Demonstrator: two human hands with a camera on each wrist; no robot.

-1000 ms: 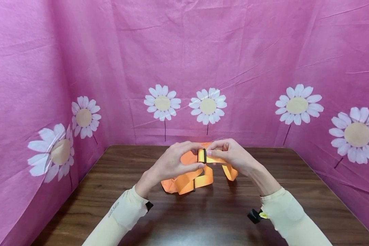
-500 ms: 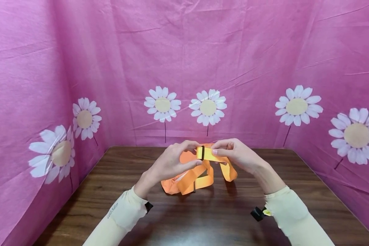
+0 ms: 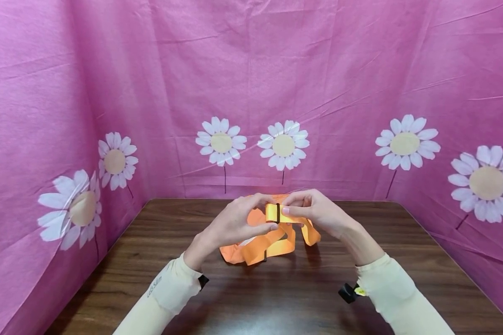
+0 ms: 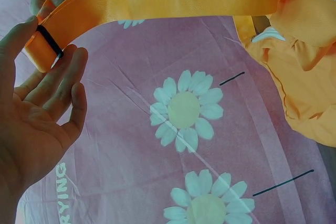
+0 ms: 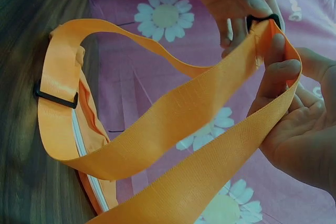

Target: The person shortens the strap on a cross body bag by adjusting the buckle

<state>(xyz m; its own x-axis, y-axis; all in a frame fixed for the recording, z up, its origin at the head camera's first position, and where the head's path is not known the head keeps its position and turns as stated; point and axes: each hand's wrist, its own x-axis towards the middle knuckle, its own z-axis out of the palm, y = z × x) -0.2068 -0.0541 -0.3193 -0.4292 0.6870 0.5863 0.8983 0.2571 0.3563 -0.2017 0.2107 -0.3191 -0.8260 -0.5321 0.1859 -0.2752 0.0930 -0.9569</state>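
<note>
An orange bag [image 3: 232, 254] with a white zipper [image 5: 84, 145] lies on the table, its wide orange strap [image 5: 173, 119] raised in loops. My left hand [image 3: 230, 222] holds a black strap slider [image 3: 278, 213] between thumb and fingers, at a folded strap end; in the left wrist view the slider [image 4: 51, 40] sits at the fingertips. Close on its right, my right hand [image 3: 322, 213] pinches the strap, with fingers inside the strap's loop in the right wrist view. A second black slider [image 5: 56, 98] sits lower on the strap, near the bag.
A dark wood table [image 3: 151, 260] lies beneath the hands. Pink cloth [image 3: 251, 70] printed with white daisies encloses its back and sides. Each wrist has a small black camera [image 3: 347, 293] at the sleeve cuff.
The right hand shifted slightly right and back again. The slider tilted and moved a little left, then lowered slightly. Both hands keep hold, and the bag stays in place.
</note>
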